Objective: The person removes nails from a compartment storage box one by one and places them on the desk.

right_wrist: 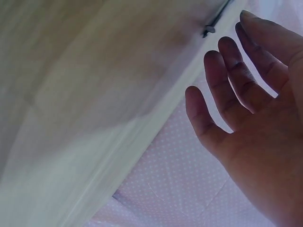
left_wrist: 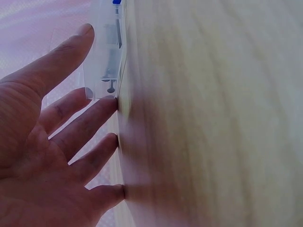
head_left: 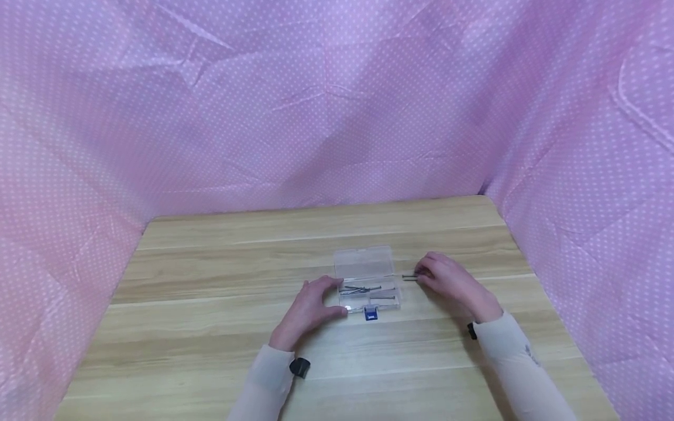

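The left hand [head_left: 314, 304], spread, steadies the open box [head_left: 363, 263] on the tabletop [head_left: 210, 280]. The right hand [head_left: 447, 278], loosely bent, sits at nails [right_wrist: 211, 30] right of it. Probable step: pickup; next requirement: a fingertip pinch.

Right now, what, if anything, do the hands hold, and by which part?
The left hand holds the clear box by its left end; whether the right hand grips metal fasteners is unclear.

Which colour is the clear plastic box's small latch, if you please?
The latch is blue, clearest in the head view.
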`<state>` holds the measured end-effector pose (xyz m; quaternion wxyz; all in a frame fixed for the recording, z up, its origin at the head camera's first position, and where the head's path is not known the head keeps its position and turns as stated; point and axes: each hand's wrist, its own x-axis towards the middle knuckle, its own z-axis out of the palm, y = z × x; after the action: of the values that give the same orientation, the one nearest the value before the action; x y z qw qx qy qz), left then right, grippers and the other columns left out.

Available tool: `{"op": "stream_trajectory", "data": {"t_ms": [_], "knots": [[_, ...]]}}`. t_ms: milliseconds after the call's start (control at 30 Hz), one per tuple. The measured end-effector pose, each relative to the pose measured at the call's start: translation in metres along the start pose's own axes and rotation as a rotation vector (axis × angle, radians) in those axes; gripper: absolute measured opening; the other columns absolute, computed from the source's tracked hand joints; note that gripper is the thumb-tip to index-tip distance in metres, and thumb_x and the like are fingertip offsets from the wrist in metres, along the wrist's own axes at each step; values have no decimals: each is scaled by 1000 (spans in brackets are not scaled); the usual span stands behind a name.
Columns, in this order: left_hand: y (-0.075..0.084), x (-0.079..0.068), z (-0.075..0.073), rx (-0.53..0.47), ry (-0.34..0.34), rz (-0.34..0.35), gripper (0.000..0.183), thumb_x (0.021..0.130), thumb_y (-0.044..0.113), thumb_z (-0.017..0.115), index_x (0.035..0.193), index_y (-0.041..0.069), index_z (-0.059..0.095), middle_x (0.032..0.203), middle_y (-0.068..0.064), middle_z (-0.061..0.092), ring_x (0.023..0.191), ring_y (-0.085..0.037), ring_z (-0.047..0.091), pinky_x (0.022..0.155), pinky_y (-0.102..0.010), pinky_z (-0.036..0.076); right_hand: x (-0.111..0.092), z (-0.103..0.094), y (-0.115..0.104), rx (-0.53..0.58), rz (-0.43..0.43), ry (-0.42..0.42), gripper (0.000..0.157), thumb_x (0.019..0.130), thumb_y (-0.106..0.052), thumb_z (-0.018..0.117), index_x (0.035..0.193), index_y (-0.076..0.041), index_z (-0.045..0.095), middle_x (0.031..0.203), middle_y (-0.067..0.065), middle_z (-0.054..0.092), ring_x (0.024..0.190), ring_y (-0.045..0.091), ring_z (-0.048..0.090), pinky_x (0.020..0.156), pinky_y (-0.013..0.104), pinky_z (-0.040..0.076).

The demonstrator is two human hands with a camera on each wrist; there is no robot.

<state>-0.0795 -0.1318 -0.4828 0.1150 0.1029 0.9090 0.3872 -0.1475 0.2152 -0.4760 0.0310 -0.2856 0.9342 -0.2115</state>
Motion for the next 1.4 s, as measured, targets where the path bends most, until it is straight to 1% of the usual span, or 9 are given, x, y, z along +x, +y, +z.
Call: {"op": "stream_trajectory", "data": {"t_ms": [233,367,533,633,767,900,1133,1267,1400], "knots": [[-1,1,-1,2,2,0,71,80,28,90,141,6,61,142,-13,62,141,-34,49,126,-62,10,3,-3,-15,57,-5,81,7,96,-12,73,101,-8,74,102,5,71,97,26,67,90,50,58],[-1,1,0,2,0,-4,71,80,28,90,141,6,61,141,-12,62,141,-34,50,126,-62,10,6,-1,-24,104,6,131,6,95,-12,74,101,-10,75,104,5,72,99,28,68,91,51,57],[-2,2,0,8,-6,-11,72,80,29,90,142,8,61,143,-11,61,143,-33,47,127,-60,9,9,4,-35,146,17,187,6,92,-11,77,98,-11,75,102,4,72,97,27,69,89,50,58],[-3,2,0,9,-10,-12,72,80,30,90,142,8,61,144,-11,61,143,-32,47,127,-59,8,10,7,-42,181,19,195,6,92,-9,78,97,-11,75,102,4,72,97,27,69,89,49,59],[-5,1,-1,16,-9,7,71,81,31,89,142,7,61,143,-11,62,142,-32,48,126,-62,10,11,10,-53,210,21,193,6,92,-8,77,97,-10,75,102,4,72,97,26,69,89,48,59],[-5,2,-1,9,-2,18,71,81,31,89,141,7,61,142,-12,62,142,-32,49,126,-63,10,13,14,-61,204,6,207,6,91,-9,78,96,-9,75,100,3,72,95,23,69,86,45,60],[-5,2,-1,7,-1,9,70,80,31,90,141,8,62,141,-10,63,141,-32,49,126,-62,9,16,20,-75,201,-15,213,6,90,-10,80,96,-11,76,96,-1,70,90,19,64,78,39,56],[-5,2,-2,9,-4,-3,70,80,31,90,141,9,62,141,-9,63,141,-31,50,127,-61,8,17,23,-80,216,-9,200,7,91,-11,80,97,-11,76,97,-2,70,92,18,64,80,39,57],[-6,3,-1,5,-4,2,70,81,32,89,142,10,62,141,-9,63,141,-31,50,127,-61,9,19,25,-84,198,-14,184,8,91,-14,79,98,-11,76,98,-1,70,94,20,65,84,42,58]]}}
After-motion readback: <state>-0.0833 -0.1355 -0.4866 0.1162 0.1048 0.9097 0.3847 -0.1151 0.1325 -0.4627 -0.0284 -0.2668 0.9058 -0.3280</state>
